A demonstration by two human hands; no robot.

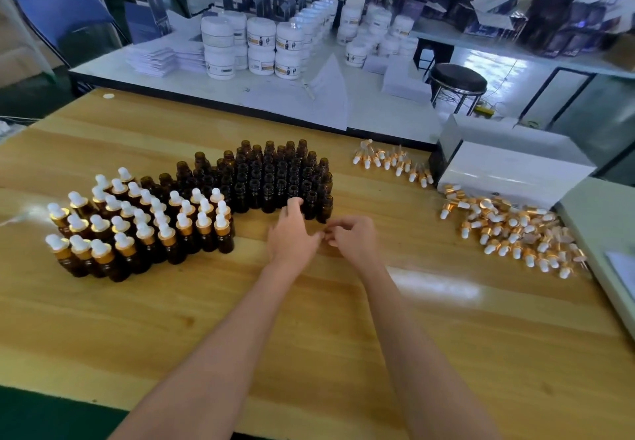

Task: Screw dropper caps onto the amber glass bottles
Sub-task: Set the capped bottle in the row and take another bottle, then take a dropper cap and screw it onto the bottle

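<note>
Several uncapped amber bottles (275,178) stand packed together at the middle of the wooden table (206,319). To their left stands a block of capped bottles (137,226) with gold collars and white bulbs. Loose dropper caps (508,230) lie in a heap at the right, and a smaller scatter of caps (391,161) lies further back. My left hand (292,233) reaches to the front row of uncapped bottles, its fingertips against them. My right hand (354,238) hovers just beside it with loosely curled fingers, and nothing shows in it.
A white box (508,164) sits at the table's right rear, behind the heap of caps. A pale bench with a sheet of paper (622,267) borders the right edge. A white table behind carries jars (261,44) and papers. A black stool (457,82) stands beyond.
</note>
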